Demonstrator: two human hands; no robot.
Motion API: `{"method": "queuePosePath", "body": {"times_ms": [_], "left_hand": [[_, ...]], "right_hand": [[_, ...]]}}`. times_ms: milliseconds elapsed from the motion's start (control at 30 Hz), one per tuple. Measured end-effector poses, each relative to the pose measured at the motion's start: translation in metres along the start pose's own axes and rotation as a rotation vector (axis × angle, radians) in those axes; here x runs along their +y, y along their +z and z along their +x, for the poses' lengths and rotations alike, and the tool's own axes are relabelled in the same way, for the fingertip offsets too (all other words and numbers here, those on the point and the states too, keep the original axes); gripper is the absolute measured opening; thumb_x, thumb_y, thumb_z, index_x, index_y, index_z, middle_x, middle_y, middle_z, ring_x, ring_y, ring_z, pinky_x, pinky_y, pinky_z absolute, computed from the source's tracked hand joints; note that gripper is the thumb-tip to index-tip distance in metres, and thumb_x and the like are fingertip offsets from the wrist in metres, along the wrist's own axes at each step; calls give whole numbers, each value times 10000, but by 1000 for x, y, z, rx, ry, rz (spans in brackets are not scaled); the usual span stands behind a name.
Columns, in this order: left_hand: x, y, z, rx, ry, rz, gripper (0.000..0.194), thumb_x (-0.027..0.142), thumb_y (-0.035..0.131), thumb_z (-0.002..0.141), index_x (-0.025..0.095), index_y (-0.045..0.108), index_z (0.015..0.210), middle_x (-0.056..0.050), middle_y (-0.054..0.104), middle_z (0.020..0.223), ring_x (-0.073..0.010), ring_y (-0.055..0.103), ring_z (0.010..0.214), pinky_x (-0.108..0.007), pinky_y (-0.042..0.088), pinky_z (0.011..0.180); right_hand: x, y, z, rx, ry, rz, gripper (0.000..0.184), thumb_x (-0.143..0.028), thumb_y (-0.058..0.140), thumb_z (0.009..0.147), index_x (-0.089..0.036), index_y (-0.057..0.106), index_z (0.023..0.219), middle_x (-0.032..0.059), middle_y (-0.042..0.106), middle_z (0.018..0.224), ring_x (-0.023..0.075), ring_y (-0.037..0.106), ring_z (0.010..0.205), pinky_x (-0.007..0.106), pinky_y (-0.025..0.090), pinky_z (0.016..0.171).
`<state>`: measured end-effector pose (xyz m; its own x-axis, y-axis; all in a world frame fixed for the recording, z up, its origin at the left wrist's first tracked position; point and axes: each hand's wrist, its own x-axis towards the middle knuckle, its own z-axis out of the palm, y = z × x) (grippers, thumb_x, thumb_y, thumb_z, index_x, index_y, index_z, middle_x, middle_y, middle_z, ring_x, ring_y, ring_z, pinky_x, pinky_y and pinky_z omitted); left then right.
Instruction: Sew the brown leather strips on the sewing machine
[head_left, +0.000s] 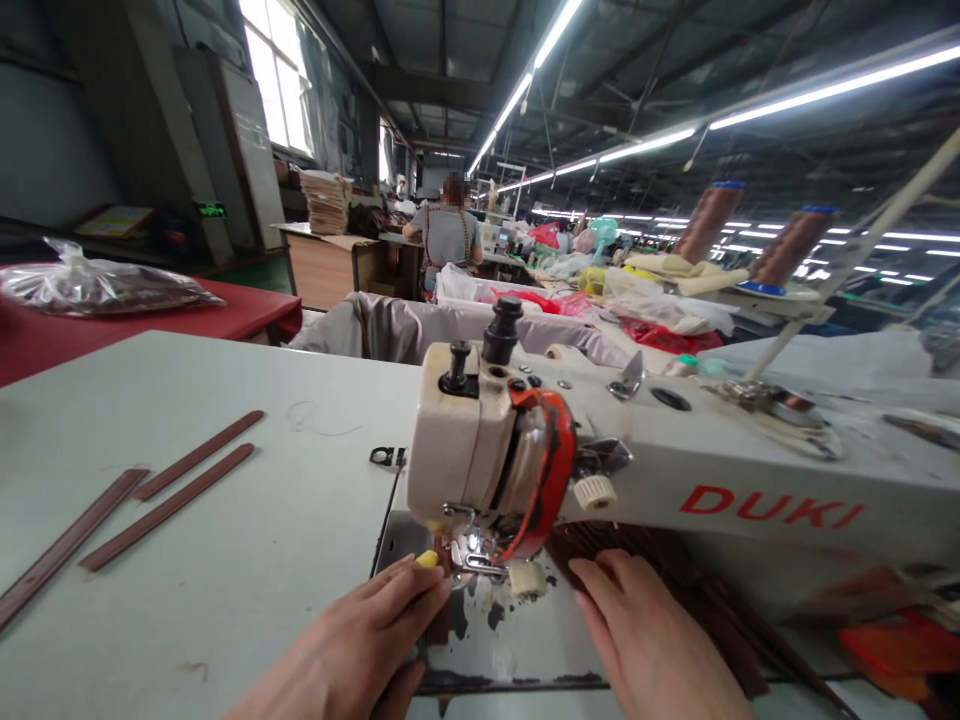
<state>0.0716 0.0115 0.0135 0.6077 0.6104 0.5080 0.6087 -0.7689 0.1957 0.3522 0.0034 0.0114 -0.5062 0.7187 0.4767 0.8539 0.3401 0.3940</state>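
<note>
Basically: brown strip (439,628) under the tips of the left hand (367,625), long axis running away toward the presser foot (478,562)

Far left: see-through plastic bag (97,280), knotted, crinkly, shiny, on red tabletop (259,305). Next, pale smooth worktable (315,530) with three loose strips (166,507): brown, leather-like, flat, narrow, all slanting from near left to far right; rounded far ends on two.

Then left hand: fingers together, tips pressing down on the brown strip, with brown showing both nearer and farther than the fingers. Clearly closer to it than the right. Cannot tell whether pinching or only pressing; thumb mostly hidden. Small yellow bit (427,559) at a fingertip, too small to identify.

Just right of those tips: presser foot, shiny metal, below the boxy cream head of the sewing machine (652,480); scuffed orange guard (559,470), chipped paint on the bed (517,645).

Farther right: right hand (649,625), fingers slightly bent, close together, just beside a dark brown heap (729,640), seemingly more strips, under the machine arm. Cannot tell whether touching it. Beyond: ridged brown thread cones (709,222), tapered.
</note>
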Motion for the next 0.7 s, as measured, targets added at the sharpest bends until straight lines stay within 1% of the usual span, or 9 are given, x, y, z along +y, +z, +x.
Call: {"method": "queuePosePath", "body": {"times_ms": [67, 167, 233, 333, 433, 500, 600, 633, 700], "left_hand": [[-1, -1, 1, -17, 6, 9, 513, 96, 479, 756, 185, 526, 1259, -44, 667, 1170, -173, 666, 1012, -205, 494, 969], [-1, -2, 2, -26, 19, -2, 498, 88, 473, 745, 159, 547, 1232, -60, 670, 1156, -171, 660, 1015, -187, 493, 966], [0, -3, 3, -18, -1, -6, 490, 83, 473, 747, 150, 553, 1225, -66, 667, 1155, -173, 653, 1025, -183, 488, 974], [2, -3, 0, -26, -37, -12, 500, 80, 489, 748, 160, 546, 1239, -62, 661, 1175, -179, 649, 1039, -200, 478, 997], [2, 0, -7, -64, -44, -10, 545, 95, 514, 760, 174, 504, 1299, -57, 640, 1245, -204, 633, 1100, -250, 470, 1020], [1, 0, -11, -86, -39, -14, 562, 125, 533, 796, 185, 463, 1351, -58, 611, 1302, -227, 614, 1144, -297, 459, 1037], [-2, -2, -15, -107, -72, -100, 538, 134, 515, 838, 223, 451, 1365, -49, 582, 1337, -218, 604, 1162, -306, 462, 1036], [-5, -3, -14, -110, -96, -149, 510, 122, 483, 852, 235, 465, 1348, -44, 578, 1336, -204, 600, 1166, -294, 470, 1029], [-14, -6, -8, -88, -168, -233, 423, 92, 383, 882, 232, 534, 1252, -46, 605, 1276, -176, 621, 1119, -263, 515, 969]], "right_hand": [[1, 1, 2, 33, -4, -28, 487, -170, 177, 1014, -128, 648, 896, 93, 649, 757, 183, 663, 636, 283, 541, 564], [3, 3, 5, 67, -25, -92, 516, -169, 155, 1021, -99, 652, 902, 116, 661, 788, 170, 669, 628, 258, 526, 543], [6, 4, 4, 42, -33, -123, 505, -198, 176, 1021, -106, 656, 896, 115, 649, 765, 182, 655, 598, 275, 513, 513], [9, 6, -1, -30, -67, -120, 456, -204, 222, 1002, -163, 652, 857, 83, 613, 717, 217, 629, 601, 316, 504, 507], [9, 7, -6, -63, -133, -88, 354, -130, 312, 942, -162, 663, 905, 78, 604, 738, 218, 614, 621, 326, 513, 545], [8, 7, -4, -55, -148, -88, 344, -40, 350, 856, -135, 677, 908, 91, 609, 727, 214, 606, 611, 322, 514, 550], [8, 3, 5, -31, -116, -98, 374, 44, 353, 717, -163, 664, 742, 90, 599, 642, 217, 579, 554, 326, 498, 515], [9, 0, 9, -27, -99, -79, 360, 42, 357, 704, -181, 639, 678, 81, 584, 604, 218, 570, 534, 331, 491, 497], [11, -11, 12, -5, -68, -1, 343, 8, 363, 743, -200, 605, 617, 65, 560, 558, 224, 572, 516, 350, 497, 490]]}}
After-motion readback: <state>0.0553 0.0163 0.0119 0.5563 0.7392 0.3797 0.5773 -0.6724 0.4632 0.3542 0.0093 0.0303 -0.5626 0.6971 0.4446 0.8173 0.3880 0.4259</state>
